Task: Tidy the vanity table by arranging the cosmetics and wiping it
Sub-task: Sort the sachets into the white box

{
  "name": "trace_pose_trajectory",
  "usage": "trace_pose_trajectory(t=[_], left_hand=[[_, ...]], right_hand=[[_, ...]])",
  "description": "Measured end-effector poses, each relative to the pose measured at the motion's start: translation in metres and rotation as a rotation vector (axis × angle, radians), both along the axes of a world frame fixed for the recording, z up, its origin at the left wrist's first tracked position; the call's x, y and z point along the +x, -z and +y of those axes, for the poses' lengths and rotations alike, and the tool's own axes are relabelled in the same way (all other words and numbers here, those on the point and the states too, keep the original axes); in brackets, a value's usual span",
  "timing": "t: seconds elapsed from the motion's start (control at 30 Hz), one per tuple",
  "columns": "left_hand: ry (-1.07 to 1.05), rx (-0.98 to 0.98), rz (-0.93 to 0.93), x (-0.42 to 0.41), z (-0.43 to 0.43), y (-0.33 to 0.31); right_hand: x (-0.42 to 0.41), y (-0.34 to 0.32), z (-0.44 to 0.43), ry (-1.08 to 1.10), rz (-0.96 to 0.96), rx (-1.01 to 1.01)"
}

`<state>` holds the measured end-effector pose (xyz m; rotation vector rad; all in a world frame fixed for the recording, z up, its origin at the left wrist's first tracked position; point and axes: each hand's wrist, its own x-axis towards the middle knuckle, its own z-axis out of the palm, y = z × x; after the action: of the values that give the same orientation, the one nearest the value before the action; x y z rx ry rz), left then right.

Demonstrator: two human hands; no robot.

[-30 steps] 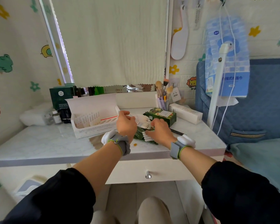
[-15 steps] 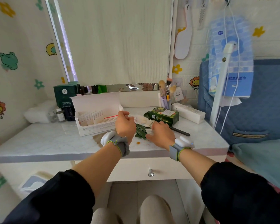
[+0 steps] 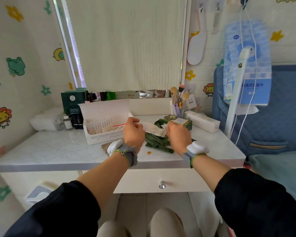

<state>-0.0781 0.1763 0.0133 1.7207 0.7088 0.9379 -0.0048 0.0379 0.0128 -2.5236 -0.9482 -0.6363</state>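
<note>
Fan of white sachets (image 3: 155,130), pinched at one end by left hand (image 3: 134,133), clutched at the other by right hand (image 3: 179,136), just above green sachets (image 3: 158,144) strewn on vanity table (image 3: 58,151)

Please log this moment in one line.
left hand: grips white sachets | right hand: grips same sachets | green sachets: loose on table | orange spot: on table

Black sleeves (image 3: 67,211), grey green-edged wristbands (image 3: 126,153) with white pods (image 3: 115,146), beige trousers (image 3: 164,223).
</note>
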Motion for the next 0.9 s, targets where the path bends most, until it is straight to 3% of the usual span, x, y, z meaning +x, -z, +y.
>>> trace_pose_trajectory(t=[0.33, 0.9], left_hand=[[-0.015, 0.187, 0.051, -0.025, 0.023, -0.026], [-0.17, 0.551, 0.265, -0.058, 0.103, -0.047]], right_hand=[[-0.012, -0.032, 0.039, -0.045, 0.014, 0.235], [-0.029, -0.054, 0.12, -0.216, 0.11, 0.384]])
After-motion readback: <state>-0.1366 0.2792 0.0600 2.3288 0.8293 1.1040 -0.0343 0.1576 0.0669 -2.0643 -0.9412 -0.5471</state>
